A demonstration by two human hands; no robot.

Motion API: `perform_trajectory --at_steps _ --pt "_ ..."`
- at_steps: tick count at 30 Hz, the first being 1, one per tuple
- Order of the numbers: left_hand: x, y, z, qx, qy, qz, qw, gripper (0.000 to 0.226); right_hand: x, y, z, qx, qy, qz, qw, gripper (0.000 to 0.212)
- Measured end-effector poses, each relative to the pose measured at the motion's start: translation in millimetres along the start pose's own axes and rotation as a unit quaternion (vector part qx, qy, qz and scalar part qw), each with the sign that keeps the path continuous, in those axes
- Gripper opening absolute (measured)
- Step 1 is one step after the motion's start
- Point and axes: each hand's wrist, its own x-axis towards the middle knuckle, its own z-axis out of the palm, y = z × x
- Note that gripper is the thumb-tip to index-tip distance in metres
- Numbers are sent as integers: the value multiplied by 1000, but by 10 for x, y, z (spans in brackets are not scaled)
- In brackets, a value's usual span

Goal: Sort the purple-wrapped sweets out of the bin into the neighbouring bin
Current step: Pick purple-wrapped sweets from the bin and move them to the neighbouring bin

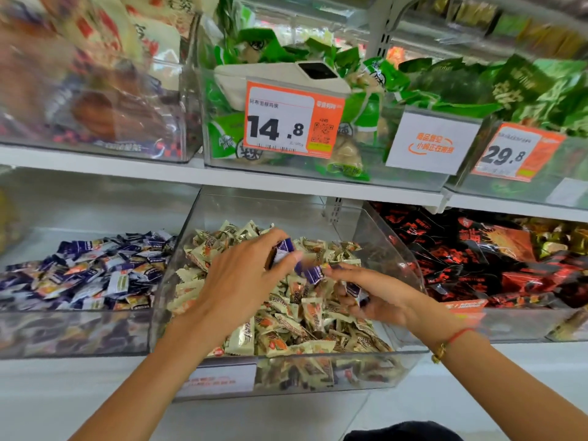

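Both hands are over the middle clear bin (401,249), the one heaped with cream-wrapped sweets (296,326). The left hand (241,278) reaches in from the lower left, its fingers (273,237) curled round a purple-wrapped sweet (284,249) held above the heap. The right hand (375,294) comes in from the right, palm turned partly up, with a second purple-wrapped sweet (357,291) lying in its curled fingers. Between the two hands a third purple sweet (313,273) shows at the tips of the right hand's fingers, just beside the left hand; it is blurred and I cannot tell which hand holds it. A red string bracelet (458,335) with a small gold charm circles the right wrist.

Directly to the left stands the neighbouring bin (76,332), also clear, filled with a pile of purple sweets (82,272) in purple and white wrappers. To the right of the middle bin lies a bin of red and black packets (496,259).

A white shelf (254,178) runs above the sweets. It carries more clear bins: green packets (286,49) in the centre one, with a white device (286,74) lying on top of them. An orange price tag (292,120) reading 14.8 hangs on its front. Further right are a white card (434,143) with orange writing and another orange tag (515,154) reading 29.8.
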Motion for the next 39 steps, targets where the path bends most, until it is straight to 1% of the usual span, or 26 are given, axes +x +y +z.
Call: perform_trajectory --at_steps 2,4,5,7,8,9,11,13,14,16,18,19,21,22,23,24,27,28,29,30,31,33,35,37,38,39 --pt "-82 26 -179 -26 32 -26 999 40 -7 -65 142 27 18 -17 999 27" --pt "-217 -22 -396 -65 73 -52 994 31 42 -142 347 32 15 -58 998 25" --pt "-284 -78 -518 -80 99 -66 990 30 79 -184 483 18 7 -77 997 31" --pt "-398 -314 -728 -67 152 -105 980 31 184 -266 801 -38 -8 -113 993 60" --pt "-441 -468 -821 -42 177 -134 974 33 214 -328 984 -72 -11 -135 988 64" --pt "-485 -643 -911 -5 196 -172 965 35 247 -402 1174 -104 -13 -173 979 56" --pt "-569 -1014 -1078 81 216 -251 940 38 299 -574 1539 -168 -16 -268 948 32" --pt "-624 -1330 -1209 139 218 -294 920 38 426 -725 1857 -261 -10 -354 898 22" --pt "-627 -1438 -1246 159 213 -293 919 38 522 -774 1988 -321 0 -384 866 19" --pt "-574 -1569 -1260 193 197 -263 924 37 704 -853 2206 -433 27 -418 799 18" --pt "-488 -1616 -1213 199 161 -231 939 35 825 -922 2354 -519 28 -415 747 26" --pt "-459 -1653 -1171 186 128 -222 949 36 868 -950 2390 -557 4 -393 731 32" --pt "-464 -1769 -1084 159 29 -223 961 41 888 -975 2366 -610 -65 -332 716 44" --pt "-500 -1828 -1053 166 -19 -218 961 43 870 -965 2302 -618 -85 -318 714 46" --pt "-538 -1864 -1034 179 -49 -208 960 44 810 -951 2207 -611 -92 -326 715 45" --pt "-572 -1865 -1026 187 -54 -193 962 44 721 -938 2082 -593 -87 -349 720 43" --pt "-624 -1578 -1040 155 12 -125 980 39 345 -854 1552 -538 -64 -402 738 33" --pt "-617 -1385 -1045 124 33 -92 987 35 211 -812 1339 -537 -57 -402 739 30" --pt "-594 -1176 -1036 80 38 -66 994 31 95 -757 1122 -542 -52 -391 742 27" --pt "-562 -962 -1017 30 26 -40 998 28 -6 -693 911 -548 -49 -368 750 24" --pt "-513 -773 -968 -16 -6 -19 1000 26 -86 -617 725 -553 -53 -333 762 21" --pt "-377 -480 -769 -72 -104 23 992 23 -172 -427 413 -575 -70 -257 773 22" --pt "-214 -270 -480 -73 -209 71 973 29 -182 -216 193 -608 -89 -198 763 30" --pt "-79 -133 -188 -6 -300 108 948 43 -166 -65 70 -625 -109 -164 755 41" --pt "-20 -89 -57 39 -335 124 933 50 -146 -23 32 -639 -111 -152 745 48" --pt "39 -53 52 78 -363 134 919 54 -109 4 8 -662 -105 -145 728 54"
